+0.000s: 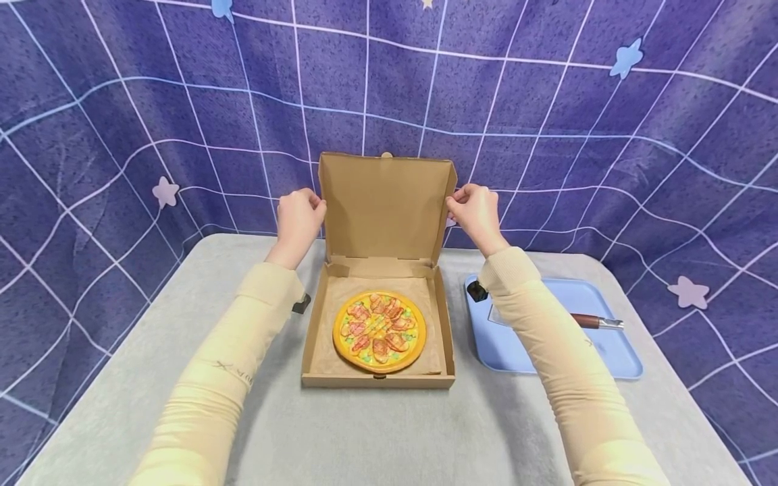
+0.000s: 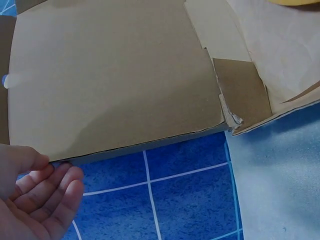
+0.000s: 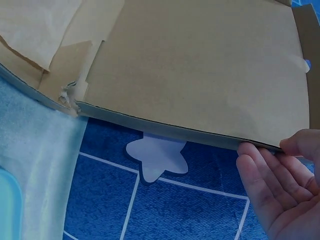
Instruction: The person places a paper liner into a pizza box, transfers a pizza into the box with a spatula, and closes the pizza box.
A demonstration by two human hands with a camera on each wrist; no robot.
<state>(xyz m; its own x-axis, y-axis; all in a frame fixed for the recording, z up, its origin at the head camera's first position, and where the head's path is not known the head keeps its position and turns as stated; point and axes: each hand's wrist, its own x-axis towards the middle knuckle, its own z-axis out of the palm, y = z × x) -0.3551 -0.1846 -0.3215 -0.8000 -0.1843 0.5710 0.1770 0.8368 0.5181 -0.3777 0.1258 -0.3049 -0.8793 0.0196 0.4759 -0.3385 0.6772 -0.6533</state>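
Observation:
A brown cardboard pizza box (image 1: 308, 351) lies on the table with its lid (image 1: 385, 206) raised nearly upright. Inside, on a sheet of brown paper, sits a round pizza (image 1: 379, 331) with a yellow crust and meat slices. My left hand (image 1: 299, 219) pinches the lid's left side edge between thumb and fingers; the left wrist view shows that hand (image 2: 42, 192) at the edge near the lid's front corner. On the opposite side edge, my right hand (image 1: 477, 212) pinches the lid too, and the right wrist view shows its thumb and fingers (image 3: 272, 172) around the cardboard.
Right of the box, a light blue tray (image 1: 504, 354) holds a tool with a brown and metal handle (image 1: 592, 322), its blade partly hidden under my right forearm. A purple grid-patterned curtain (image 1: 389, 81) hangs behind the grey table (image 1: 377, 439).

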